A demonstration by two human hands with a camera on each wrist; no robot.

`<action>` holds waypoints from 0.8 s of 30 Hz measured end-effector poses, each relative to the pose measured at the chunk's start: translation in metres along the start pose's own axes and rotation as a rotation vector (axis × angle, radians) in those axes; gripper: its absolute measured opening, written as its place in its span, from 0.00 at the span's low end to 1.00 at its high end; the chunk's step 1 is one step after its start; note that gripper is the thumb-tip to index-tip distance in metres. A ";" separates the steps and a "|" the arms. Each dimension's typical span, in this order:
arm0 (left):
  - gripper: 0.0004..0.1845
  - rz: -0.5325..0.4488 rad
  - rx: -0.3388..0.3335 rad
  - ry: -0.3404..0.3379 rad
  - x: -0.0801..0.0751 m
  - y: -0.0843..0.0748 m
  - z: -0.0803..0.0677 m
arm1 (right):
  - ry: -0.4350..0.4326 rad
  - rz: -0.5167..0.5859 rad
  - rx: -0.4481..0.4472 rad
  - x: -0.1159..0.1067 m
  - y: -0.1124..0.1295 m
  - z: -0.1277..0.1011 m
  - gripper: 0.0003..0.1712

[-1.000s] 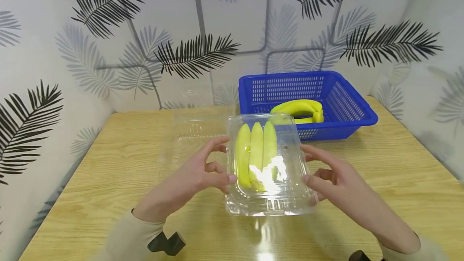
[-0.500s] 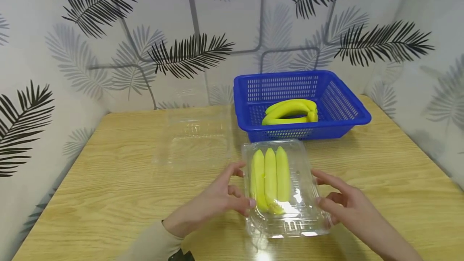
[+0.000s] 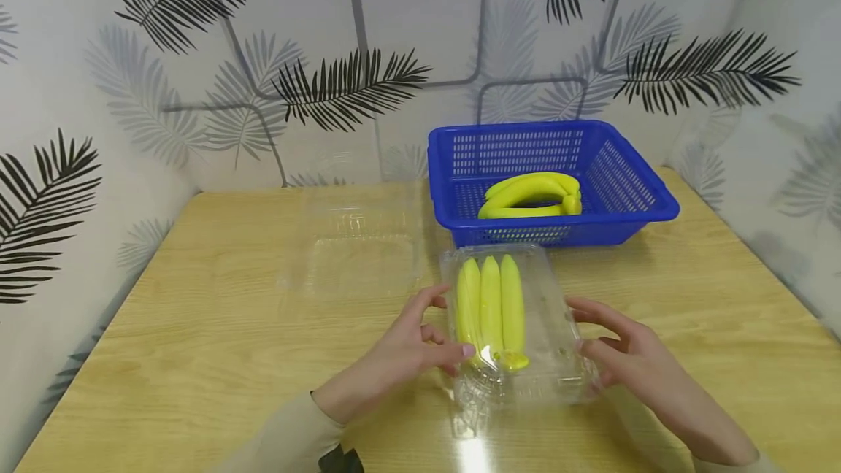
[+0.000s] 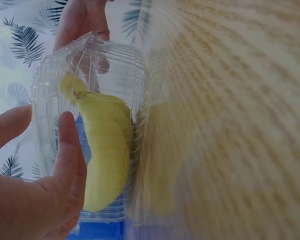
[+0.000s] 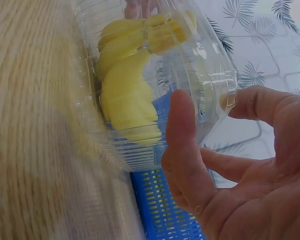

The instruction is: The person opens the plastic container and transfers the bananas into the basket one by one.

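A closed clear plastic clamshell container (image 3: 544, 316) with a bunch of bananas (image 3: 490, 305) inside lies close over the wooden table, in front of the basket. My left hand (image 3: 423, 349) holds its left side, thumb at the lid's edge and fingers along the wall. On the opposite side my right hand (image 3: 631, 356) grips it in the same way. Through the clear wall, the left wrist view shows the bananas (image 4: 107, 150) lying with their stem end toward me. In the right wrist view, my right hand (image 5: 250, 165) has its thumb at the rim and fingers against the side.
Behind the container stands a blue plastic basket (image 3: 604, 233) with more bananas (image 3: 534, 188) in it. Another clear plastic container (image 3: 361, 261), faint against the wood, sits at the back left of the table (image 3: 217, 298). A leaf-patterned wall covering (image 3: 420, 28) rises behind.
Both hands have moved the banana container to the right and toward me, lowering it from a tilted position to nearly flat near the table. The basket's bananas now show more fully.
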State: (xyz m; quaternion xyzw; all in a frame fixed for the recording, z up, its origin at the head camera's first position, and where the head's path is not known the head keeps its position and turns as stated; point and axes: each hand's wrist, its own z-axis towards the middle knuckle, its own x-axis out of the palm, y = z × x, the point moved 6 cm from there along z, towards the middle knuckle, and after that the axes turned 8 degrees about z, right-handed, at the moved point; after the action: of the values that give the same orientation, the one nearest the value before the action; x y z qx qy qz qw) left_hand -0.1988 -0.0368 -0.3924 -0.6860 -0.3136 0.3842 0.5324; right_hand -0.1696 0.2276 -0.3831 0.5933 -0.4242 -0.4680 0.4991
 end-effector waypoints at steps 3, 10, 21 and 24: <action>0.48 -0.014 0.006 0.007 0.000 -0.001 0.002 | -0.001 -0.010 0.010 -0.001 0.000 0.001 0.32; 0.44 -0.138 -0.012 -0.045 -0.005 0.004 0.007 | -0.089 -0.400 -0.218 0.008 0.021 -0.009 0.33; 0.55 -0.035 -0.015 0.069 -0.004 0.009 0.007 | 0.068 -0.963 -0.573 0.065 0.036 -0.023 0.43; 0.56 -0.031 -0.008 0.082 -0.004 0.008 0.008 | 0.035 -1.044 -0.608 0.069 0.041 -0.021 0.40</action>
State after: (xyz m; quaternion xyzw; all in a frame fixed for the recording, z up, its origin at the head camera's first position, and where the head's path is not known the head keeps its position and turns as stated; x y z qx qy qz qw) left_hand -0.2078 -0.0380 -0.4009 -0.6984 -0.3036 0.3462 0.5479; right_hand -0.1365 0.1592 -0.3506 0.5612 0.0841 -0.7417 0.3576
